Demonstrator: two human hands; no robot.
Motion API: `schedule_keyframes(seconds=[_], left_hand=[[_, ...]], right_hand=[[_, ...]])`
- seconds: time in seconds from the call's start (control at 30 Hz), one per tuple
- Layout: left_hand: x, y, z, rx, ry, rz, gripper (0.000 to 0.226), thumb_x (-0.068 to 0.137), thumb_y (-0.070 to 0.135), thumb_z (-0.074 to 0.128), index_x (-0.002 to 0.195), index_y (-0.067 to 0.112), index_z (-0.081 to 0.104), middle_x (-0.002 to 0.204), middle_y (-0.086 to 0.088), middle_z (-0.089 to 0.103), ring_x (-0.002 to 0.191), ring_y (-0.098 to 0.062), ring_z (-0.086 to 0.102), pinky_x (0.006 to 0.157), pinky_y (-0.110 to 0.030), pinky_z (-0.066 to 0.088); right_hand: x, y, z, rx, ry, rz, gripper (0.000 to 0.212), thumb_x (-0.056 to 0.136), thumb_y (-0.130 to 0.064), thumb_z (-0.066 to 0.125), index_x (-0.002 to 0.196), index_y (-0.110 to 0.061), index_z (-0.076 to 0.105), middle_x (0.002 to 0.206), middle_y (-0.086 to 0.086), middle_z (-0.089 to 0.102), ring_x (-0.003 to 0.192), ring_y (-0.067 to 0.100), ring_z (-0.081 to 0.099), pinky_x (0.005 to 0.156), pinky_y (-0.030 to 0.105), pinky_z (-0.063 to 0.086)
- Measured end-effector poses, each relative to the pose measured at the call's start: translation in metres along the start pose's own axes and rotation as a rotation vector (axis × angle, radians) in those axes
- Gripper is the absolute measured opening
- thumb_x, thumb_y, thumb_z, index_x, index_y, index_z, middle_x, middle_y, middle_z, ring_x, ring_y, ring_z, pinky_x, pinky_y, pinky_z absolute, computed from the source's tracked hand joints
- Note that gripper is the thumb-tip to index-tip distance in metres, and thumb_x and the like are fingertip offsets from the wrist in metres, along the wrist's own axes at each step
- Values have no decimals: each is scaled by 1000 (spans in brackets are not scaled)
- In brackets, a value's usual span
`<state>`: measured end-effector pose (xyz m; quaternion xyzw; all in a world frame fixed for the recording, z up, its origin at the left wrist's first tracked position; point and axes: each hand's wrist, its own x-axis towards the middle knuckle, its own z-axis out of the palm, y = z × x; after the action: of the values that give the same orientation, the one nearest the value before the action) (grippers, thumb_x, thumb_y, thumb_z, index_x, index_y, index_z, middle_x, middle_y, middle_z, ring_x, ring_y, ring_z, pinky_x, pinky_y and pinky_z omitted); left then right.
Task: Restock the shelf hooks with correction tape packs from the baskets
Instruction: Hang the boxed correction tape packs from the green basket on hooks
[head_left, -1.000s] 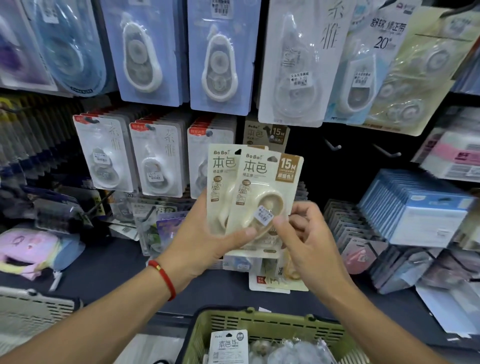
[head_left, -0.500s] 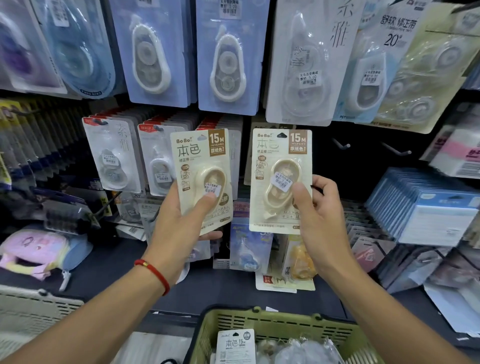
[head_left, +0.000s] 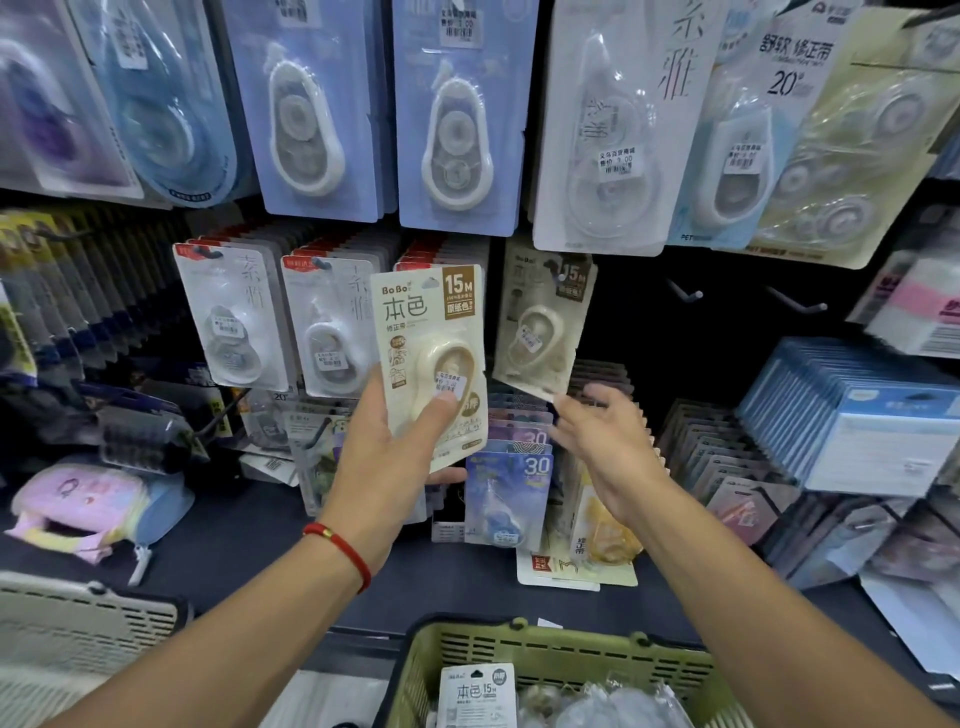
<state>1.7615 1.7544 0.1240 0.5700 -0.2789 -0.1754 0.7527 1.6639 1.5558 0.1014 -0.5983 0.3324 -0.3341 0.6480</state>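
A cream correction tape pack (head_left: 430, 358) is held upright in the left hand (head_left: 387, 457), the thumb pressed on the blister front and the fingers curled behind the card. The right hand (head_left: 605, 441) is seen spread and relaxed, with nothing held, its fingertips just below the lower corner of a second cream pack (head_left: 543, 322). That second pack is hung on a hook (head_left: 561, 278) at about one o'clock from the held pack and is tilted; whether the fingertips touch it cannot be told. At three o'clock from the hung pack, two bare hooks (head_left: 685, 292) are seen against the dark back panel. A green basket (head_left: 519, 649) is placed at six o'clock, at the bottom of the view, with more packs inside; a pale basket (head_left: 78, 618) is seen at eight o'clock.

The step in hand is judged to be the hanging of the held pack, probably on the same hook. Several risks are noted. The hung pack is tilted, so it could be knocked off if it is brushed by the free hand or pushed by the next card. The hole in the held pack may be missed, since the hook tip is partly hidden by the hung pack. The card could be bent if it is forced. Neighbouring white packs (head_left: 231, 322) at nine o'clock could be disturbed by the left wrist.
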Motion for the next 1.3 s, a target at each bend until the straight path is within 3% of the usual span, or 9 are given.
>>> schedule_keyframes(seconds=[0.1,0.23,0.33,0.43,0.53,0.83,1.0,1.2,1.3], left_hand=[[-1,-2,2,-13,-50,-27,36,101,19,68,129,40,60,117,12,77,98,-18,79,61,-42,65],[-1,-4,5,-58,-176,-86,39,97,13,72,120,42,60,122,5,75,98,-27,79,61,-50,65],[-5,-3,9,-37,-313,-100,44,92,27,78,128,43,59,125,4,75,105,-29,78,68,-56,65],[-7,-2,13,-50,-355,-92,39,90,30,83,121,44,64,123,1,76,107,-28,77,70,-54,66],[-7,-4,14,7,-316,-53,45,91,18,80,123,44,63,115,0,79,103,-26,78,72,-53,66],[-7,-2,22,-37,-247,-45,56,91,-7,73,132,29,59,90,-8,78,85,-31,79,70,-34,66],[-7,0,27,-74,-202,-26,57,90,-2,76,137,26,60,96,-12,79,80,-32,79,72,-32,65],[0,-5,24,255,-118,31,50,93,3,75,136,27,63,108,-2,75,94,-20,76,87,-40,65],[9,-5,11,663,-17,261,53,89,2,70,135,28,64,128,7,65,117,-9,62,107,-28,51]], right_hand=[[-6,11,-9,-165,2,8,54,104,-30,67,152,-20,44,143,1,53,113,11,62,106,44,57],[-38,5,-15,-248,-148,-221,19,100,-43,65,116,-35,70,111,-11,75,106,12,72,80,30,64],[-64,-4,-10,-283,-312,-349,29,94,-59,63,112,-39,71,108,-12,76,101,9,72,82,27,61],[-72,-4,-7,-233,-324,-387,11,96,-46,67,104,-40,66,107,-8,76,101,11,73,85,28,61],[-73,-5,-5,-174,-253,-395,4,100,-35,57,103,-38,58,104,3,74,96,26,72,78,43,62],[-79,-13,-4,-83,-124,-380,13,107,-30,53,117,-37,57,108,3,76,84,31,74,60,46,62],[-78,-18,-7,-27,-67,-364,17,110,-23,55,127,-28,57,91,8,77,45,19,57,43,28,48],[-68,-7,-10,-194,-32,-376,37,109,-21,57,142,-33,47,118,-14,74,81,21,77,74,45,64],[-59,9,-22,-758,-18,-405,64,109,-30,51,165,-26,19,160,-5,45,143,21,51,117,43,44]])
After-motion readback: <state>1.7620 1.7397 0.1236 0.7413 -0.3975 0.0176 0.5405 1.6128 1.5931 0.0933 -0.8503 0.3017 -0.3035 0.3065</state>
